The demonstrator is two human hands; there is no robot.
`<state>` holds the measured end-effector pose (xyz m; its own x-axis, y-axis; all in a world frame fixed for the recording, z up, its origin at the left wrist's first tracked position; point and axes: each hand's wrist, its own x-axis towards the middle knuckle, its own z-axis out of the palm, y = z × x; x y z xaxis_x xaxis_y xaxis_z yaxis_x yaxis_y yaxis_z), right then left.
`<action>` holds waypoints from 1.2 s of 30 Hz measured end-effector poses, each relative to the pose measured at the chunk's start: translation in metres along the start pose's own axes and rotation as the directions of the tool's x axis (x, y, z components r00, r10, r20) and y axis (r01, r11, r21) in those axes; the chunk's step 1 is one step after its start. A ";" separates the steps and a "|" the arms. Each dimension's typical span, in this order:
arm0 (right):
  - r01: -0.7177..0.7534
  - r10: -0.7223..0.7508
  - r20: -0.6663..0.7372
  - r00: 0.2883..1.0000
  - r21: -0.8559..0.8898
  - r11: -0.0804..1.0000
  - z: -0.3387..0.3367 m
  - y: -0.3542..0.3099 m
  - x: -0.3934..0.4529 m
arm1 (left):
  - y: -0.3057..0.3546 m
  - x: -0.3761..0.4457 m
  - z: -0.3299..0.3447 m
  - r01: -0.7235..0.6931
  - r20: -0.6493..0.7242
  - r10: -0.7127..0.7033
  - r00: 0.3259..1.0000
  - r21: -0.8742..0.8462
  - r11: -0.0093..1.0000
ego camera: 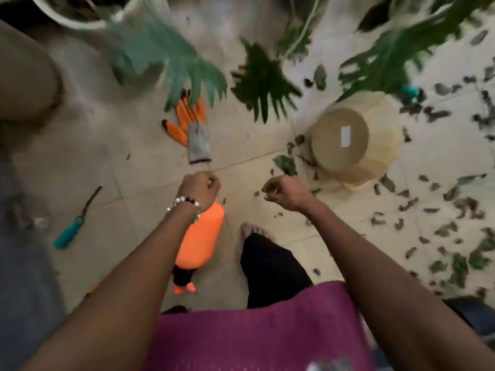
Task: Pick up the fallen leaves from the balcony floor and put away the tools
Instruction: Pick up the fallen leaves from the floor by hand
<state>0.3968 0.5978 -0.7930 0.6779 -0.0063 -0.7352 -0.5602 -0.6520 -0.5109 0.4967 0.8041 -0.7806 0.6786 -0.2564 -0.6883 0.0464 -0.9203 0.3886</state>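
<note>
A teal-handled tool (70, 231) is lying at the far left on the tiled balcony floor (144, 167). Further right an orange-and-grey glove (191, 127) is lying flat, fingers pointing away. The left hand (199, 190), wearing a bead bracelet, is hanging over an orange spray bottle (199, 241); its fingers are curled, and I cannot tell whether they are holding anything. The right hand (285, 192) is hovering beside it, fingers curled in a loose fist. A tan basket (353, 140) is lying tipped over to the right. Dark, shrivelled fallen leaves (442, 228) are lying scattered across the floor at the right, thickest beyond the basket.
</note>
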 end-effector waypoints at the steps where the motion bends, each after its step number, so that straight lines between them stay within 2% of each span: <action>1: 0.027 -0.027 0.021 0.999 -0.034 0.999 0.014 0.007 0.020 | -0.015 0.016 0.013 -0.002 -0.020 0.002 1.000 -0.010 1.000; 5: 0.166 -0.157 0.085 0.984 -0.121 0.979 0.068 0.032 0.096 | -0.063 0.084 0.056 0.022 -0.105 -0.033 0.994 -0.111 0.994; 8: 0.308 -0.297 0.085 0.951 -0.203 0.929 0.106 0.038 0.136 | -0.073 0.124 0.077 0.002 -0.188 -0.046 0.981 -0.228 0.974; 12: 0.535 -0.566 0.001 0.824 -0.330 0.778 0.149 0.040 0.163 | -0.063 0.167 0.091 -0.163 -0.313 0.067 0.947 -0.290 0.943; 14: 0.552 -0.634 -0.070 0.770 -0.426 0.717 0.162 0.040 0.168 | -0.054 0.179 0.094 -0.208 -0.356 0.071 0.932 -0.365 0.907; 17: 0.600 -0.714 -0.143 0.686 -0.444 0.665 0.177 0.040 0.173 | -0.041 0.181 0.096 -0.261 -0.388 0.093 0.917 -0.405 0.876; 21: 0.551 -0.680 -0.189 0.709 -0.454 0.701 0.170 0.050 0.172 | -0.026 0.174 0.100 -0.264 -0.331 0.100 0.938 -0.498 0.826; 23: 0.439 -0.568 -0.314 0.761 -0.395 0.807 0.151 0.061 0.161 | -0.020 0.168 0.105 -0.249 -0.273 0.115 0.955 -0.529 0.811; 25: 0.340 -0.423 -0.467 0.777 -0.254 0.905 0.130 0.075 0.143 | -0.014 0.162 0.110 -0.237 -0.215 0.141 0.966 -0.536 0.810; 26: 0.303 -0.369 -0.500 0.783 -0.210 0.929 0.123 0.082 0.132 | -0.013 0.159 0.114 -0.229 -0.183 0.154 0.971 -0.534 0.814; 30: 0.274 -0.358 -0.412 0.838 -0.250 0.929 0.143 0.102 0.104 | -0.011 0.151 0.138 -0.175 -0.094 0.148 0.985 -0.535 0.826; 36: 0.207 -0.321 -0.456 0.830 -0.282 0.937 0.183 0.091 0.111 | -0.013 0.144 0.159 -0.089 -0.017 0.095 0.995 -0.553 0.829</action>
<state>0.3343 0.6766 -1.0028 0.9595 -0.1418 -0.2433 -0.2502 -0.8258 -0.5054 0.4779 0.7321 -0.9822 0.6922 -0.3377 -0.6378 0.3835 -0.5765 0.7215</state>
